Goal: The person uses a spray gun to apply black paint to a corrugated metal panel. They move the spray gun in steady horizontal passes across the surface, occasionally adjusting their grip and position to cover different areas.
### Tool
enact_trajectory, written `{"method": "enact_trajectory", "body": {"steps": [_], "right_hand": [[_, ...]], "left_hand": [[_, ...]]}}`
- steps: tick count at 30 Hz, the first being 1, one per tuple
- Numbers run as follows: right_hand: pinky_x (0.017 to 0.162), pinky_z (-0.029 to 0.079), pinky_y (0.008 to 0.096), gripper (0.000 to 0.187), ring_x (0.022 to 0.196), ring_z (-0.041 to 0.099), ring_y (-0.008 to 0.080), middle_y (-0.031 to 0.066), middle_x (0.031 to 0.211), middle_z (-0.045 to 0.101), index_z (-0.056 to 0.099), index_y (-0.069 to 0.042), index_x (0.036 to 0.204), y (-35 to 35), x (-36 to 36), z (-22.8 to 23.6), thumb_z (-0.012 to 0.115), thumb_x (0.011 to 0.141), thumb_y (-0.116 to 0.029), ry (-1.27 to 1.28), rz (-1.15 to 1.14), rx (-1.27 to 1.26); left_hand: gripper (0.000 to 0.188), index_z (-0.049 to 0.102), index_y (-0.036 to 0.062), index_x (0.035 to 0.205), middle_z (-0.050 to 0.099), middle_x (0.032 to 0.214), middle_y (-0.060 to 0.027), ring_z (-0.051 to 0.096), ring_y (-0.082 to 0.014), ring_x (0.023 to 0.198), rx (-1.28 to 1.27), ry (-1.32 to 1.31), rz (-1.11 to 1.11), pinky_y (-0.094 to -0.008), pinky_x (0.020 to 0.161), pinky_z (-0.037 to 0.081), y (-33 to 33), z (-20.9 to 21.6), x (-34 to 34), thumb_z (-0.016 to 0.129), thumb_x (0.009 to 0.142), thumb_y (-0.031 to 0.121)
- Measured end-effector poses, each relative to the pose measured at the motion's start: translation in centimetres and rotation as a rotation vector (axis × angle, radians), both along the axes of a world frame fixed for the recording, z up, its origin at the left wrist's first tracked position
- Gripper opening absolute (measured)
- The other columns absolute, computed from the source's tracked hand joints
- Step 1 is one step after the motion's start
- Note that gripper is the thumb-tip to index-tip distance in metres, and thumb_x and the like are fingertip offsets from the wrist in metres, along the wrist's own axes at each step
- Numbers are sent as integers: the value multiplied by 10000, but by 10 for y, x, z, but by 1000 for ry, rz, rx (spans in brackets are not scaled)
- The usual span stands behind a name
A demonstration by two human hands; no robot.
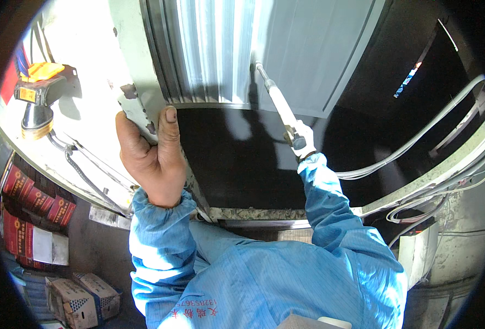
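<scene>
My bare left hand [153, 156] grips the edge of a pale, chipped metal post [135, 104], thumb on one side and fingers on the other. In a white glove, my right hand [304, 141] is closed around the handle of a white spray gun [279, 101] with a long barrel. The gun's tip points at a large grey ribbed metal panel [308, 55] standing upright ahead. Bright light falls on the panel's left part, and the gun throws a shadow there. From this view I cannot tell whether the tip touches the panel or whether spray comes out.
White cables [412, 145] curve in from the right. A dark opening [226, 159] lies below the panel, edged by a worn sill [253, 214]. At left, a black and orange cordless tool [39, 98] rests on a white surface. Red boxes [34, 194] and white cartons [83, 299] stand lower left.
</scene>
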State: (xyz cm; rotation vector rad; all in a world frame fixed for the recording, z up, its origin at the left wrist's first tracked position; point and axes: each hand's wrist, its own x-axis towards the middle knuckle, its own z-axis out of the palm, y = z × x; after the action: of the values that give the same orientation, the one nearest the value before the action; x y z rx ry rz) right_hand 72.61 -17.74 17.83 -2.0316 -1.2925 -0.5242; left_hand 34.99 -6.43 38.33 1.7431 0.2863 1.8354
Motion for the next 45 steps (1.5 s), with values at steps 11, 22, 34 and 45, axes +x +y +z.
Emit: {"method": "enact_trajectory", "body": {"steps": [11, 22, 34, 45], "right_hand": [[570, 530, 309, 256, 622, 639, 191, 83, 756, 648, 632, 2, 923, 5, 23, 22, 715, 890, -237, 248, 50, 191], [608, 571, 350, 221, 624, 692, 277, 143, 720, 694, 691, -5, 856, 16, -4, 113, 743, 810, -215, -88, -205, -34], [702, 560, 396, 238, 752, 688, 326, 138, 825, 685, 644, -45, 978, 30, 12, 161, 735, 801, -173, 36, -196, 85], [663, 539, 408, 190, 700, 664, 318, 147, 778, 657, 636, -24, 899, 49, 31, 215, 707, 803, -171, -143, -183, 157]], "left_hand": [[313, 555, 22, 1200, 599, 1002, -47, 527, -113, 890, -53, 23, -9, -261, 810, 448, -5, 5, 0, 672, 977, 207], [305, 544, 21, 1193, 596, 982, -40, 513, -95, 856, -71, 47, 1, -245, 779, 443, -6, 5, -3, 665, 982, 206], [260, 515, 32, 1124, 594, 879, -65, 517, -92, 789, -14, 62, 57, -250, 705, 446, -5, 6, -2, 658, 984, 198], [274, 534, 27, 1149, 595, 942, -55, 518, -103, 829, -98, 79, 1, -261, 768, 457, -7, 5, -5, 653, 990, 216]]}}
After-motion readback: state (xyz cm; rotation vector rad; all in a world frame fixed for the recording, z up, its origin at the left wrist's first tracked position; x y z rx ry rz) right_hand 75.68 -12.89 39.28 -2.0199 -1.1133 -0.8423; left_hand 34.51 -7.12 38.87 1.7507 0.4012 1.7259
